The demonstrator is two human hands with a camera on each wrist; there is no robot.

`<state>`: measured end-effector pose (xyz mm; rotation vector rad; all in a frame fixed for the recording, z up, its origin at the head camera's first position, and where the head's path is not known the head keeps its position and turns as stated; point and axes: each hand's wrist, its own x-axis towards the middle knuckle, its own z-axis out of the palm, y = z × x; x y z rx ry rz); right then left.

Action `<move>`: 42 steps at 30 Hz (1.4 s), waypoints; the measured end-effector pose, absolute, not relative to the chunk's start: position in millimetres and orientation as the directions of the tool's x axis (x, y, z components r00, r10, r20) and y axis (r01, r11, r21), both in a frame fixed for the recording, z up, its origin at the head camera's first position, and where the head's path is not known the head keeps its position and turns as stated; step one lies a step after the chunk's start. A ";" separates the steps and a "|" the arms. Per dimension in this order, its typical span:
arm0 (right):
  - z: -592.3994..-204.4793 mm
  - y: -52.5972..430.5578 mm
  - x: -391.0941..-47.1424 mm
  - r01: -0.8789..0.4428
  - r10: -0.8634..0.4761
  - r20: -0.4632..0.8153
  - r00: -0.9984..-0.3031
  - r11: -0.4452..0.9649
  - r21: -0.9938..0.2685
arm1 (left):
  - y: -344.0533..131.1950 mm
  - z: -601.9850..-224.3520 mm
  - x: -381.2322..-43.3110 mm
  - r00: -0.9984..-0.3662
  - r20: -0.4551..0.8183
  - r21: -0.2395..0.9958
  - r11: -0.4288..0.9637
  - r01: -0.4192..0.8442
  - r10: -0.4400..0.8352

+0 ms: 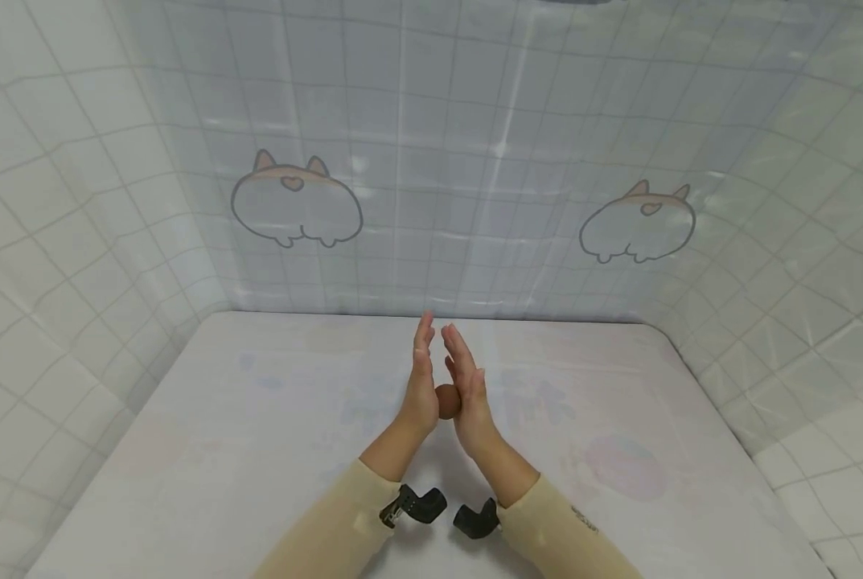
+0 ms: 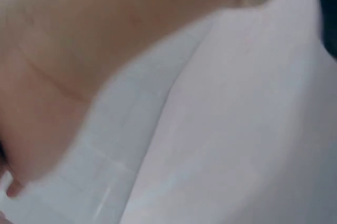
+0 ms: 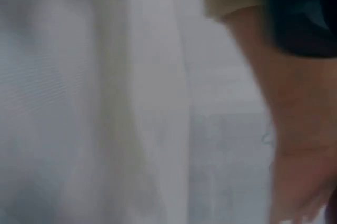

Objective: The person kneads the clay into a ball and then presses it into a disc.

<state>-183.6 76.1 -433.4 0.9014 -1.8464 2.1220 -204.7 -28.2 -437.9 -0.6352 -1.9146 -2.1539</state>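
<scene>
A small, smooth brown ball (image 1: pixel 446 401) sits between the palms of both hands, above the middle of the table in the head view. My left hand (image 1: pixel 421 388) presses it from the left, fingers straight and pointing away toward the back. From the other side my right hand (image 1: pixel 470 400) presses it, its fingers also extended. The fingertips of the two hands stand a little apart. In the left wrist view, the wrist and heel of the left hand (image 2: pixel 47 113) fill the upper left. The right wrist view shows the right hand (image 3: pixel 305 182) at its lower right edge; the ball is hidden there.
The pale table (image 1: pixel 243 426) has faint pastel prints. A white gridded sheet (image 1: pixel 460 161) with corgi drawings rises behind the table's back edge, and similar gridded walls (image 1: pixel 62 241) stand on both sides. Black wrist cameras (image 1: pixel 425 505) project inward from both sleeves.
</scene>
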 end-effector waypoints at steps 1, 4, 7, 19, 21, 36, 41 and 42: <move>-431.2 76.4 -183.4 -0.519 -0.232 0.558 -0.797 -0.209 -0.829 | -28.9 -439.2 -205.1 -0.889 0.434 0.898 -0.143 0.415 0.146; -424.3 77.5 -183.9 -0.530 -0.192 0.567 -0.801 -0.211 -0.821 | -30.3 -444.0 -205.1 -0.888 0.427 0.903 -0.126 0.410 0.169; -419.9 78.3 -185.8 -0.514 -0.158 0.550 -0.820 -0.216 -0.830 | -30.9 -448.3 -203.3 -0.887 0.411 0.912 -0.098 0.399 0.210; -424.5 81.8 -198.1 -0.383 -0.115 0.413 -0.903 -0.219 -0.897 | -27.9 -446.9 -188.4 -0.791 0.517 0.849 -0.082 0.522 0.327; -427.6 82.1 -200.4 -0.375 -0.140 0.407 -0.903 -0.209 -0.903 | -27.6 -443.8 -187.4 -0.785 0.533 0.842 -0.103 0.530 0.316; -440.5 71.3 -191.6 -0.450 -0.352 0.454 -0.819 -0.099 -0.888 | -39.9 -432.0 -208.6 -0.861 0.492 0.871 -0.091 0.484 0.131; -439.9 69.1 -188.4 -0.460 -0.351 0.474 -0.807 -0.128 -0.878 | -45.8 -431.8 -216.5 -0.904 0.422 0.904 -0.103 0.415 0.061; -439.5 68.7 -188.2 -0.467 -0.351 0.483 -0.802 -0.137 -0.874 | -47.0 -432.7 -217.8 -0.910 0.413 0.908 -0.101 0.407 0.045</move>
